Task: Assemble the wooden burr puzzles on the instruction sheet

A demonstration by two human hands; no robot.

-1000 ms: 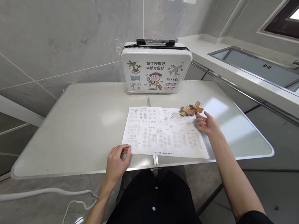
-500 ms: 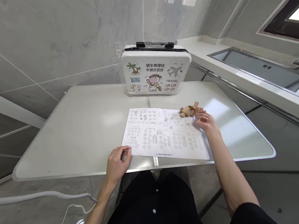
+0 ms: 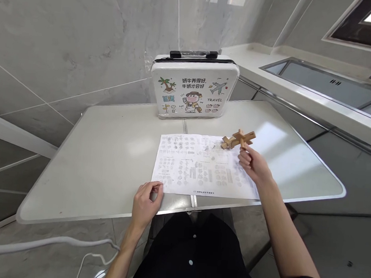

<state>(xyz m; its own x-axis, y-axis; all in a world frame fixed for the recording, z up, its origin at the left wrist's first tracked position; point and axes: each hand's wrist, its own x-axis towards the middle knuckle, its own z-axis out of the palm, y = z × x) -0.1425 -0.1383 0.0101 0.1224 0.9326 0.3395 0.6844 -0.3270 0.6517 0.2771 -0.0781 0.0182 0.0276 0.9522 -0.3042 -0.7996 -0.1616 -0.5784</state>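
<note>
A wooden cross-shaped puzzle (image 3: 238,139) is lifted just above the white table (image 3: 101,162), pinched at its lower end by my right hand (image 3: 252,164). Under it lies a printed instruction sheet (image 3: 202,165) covered with small diagrams. My left hand (image 3: 146,202) rests at the table's near edge with its fingers curled; thumb and fingertips pinch the sheet's near left corner.
A white cartoon-printed case (image 3: 193,88) with a black handle stands upright at the table's far edge against the tiled wall. A counter with a steel sink (image 3: 323,83) runs along the right. A white cable (image 3: 54,244) lies on the floor to the left.
My right hand reached the wooden puzzle, closed on it and lifted it off the table, drawing it slightly nearer. My left hand stayed at the sheet's corner.
</note>
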